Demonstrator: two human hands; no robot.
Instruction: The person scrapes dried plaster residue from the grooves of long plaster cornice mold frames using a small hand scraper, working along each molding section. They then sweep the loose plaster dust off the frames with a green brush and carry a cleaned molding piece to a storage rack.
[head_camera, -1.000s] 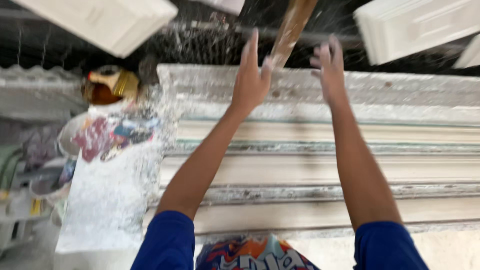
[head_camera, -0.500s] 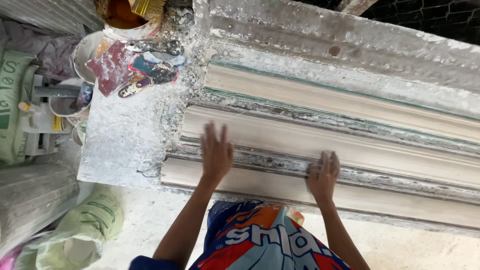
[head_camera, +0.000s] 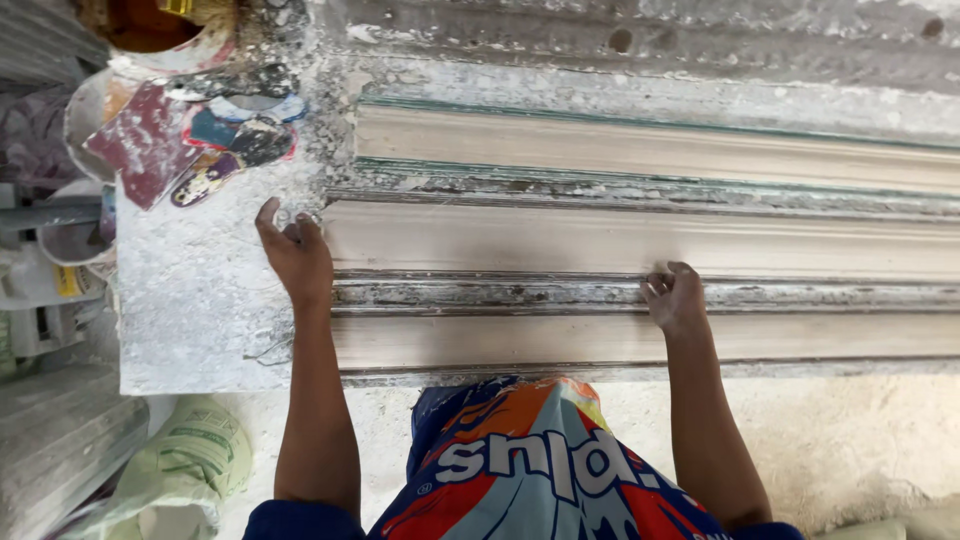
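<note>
Several long cream plaster moulding strips lie side by side in grey, crusted moulds (head_camera: 600, 295) across the bench. My left hand (head_camera: 292, 255) is at the left end of the middle strip (head_camera: 500, 240), thumb up and fingers curled round its end. My right hand (head_camera: 675, 297) rests further right, fingertips hooked over the near edge of the same strip. A far strip (head_camera: 620, 150) and a near strip (head_camera: 520, 340) lie parallel, untouched. Both forearms reach out from blue sleeves.
A plaster-spattered white slab (head_camera: 200, 290) lies left of the moulds. Beyond it stand a bucket (head_camera: 160, 30) and a bowl with colourful scrapers (head_camera: 215, 150). A green sack (head_camera: 190, 465) and grey sheets (head_camera: 50, 440) are at lower left. Dusty floor (head_camera: 850, 430) runs along the near side.
A second ago both arms were raised toward overhead pieces. They came down onto the moulds, and since half a second ago the left hand slid to the strip's left end.
</note>
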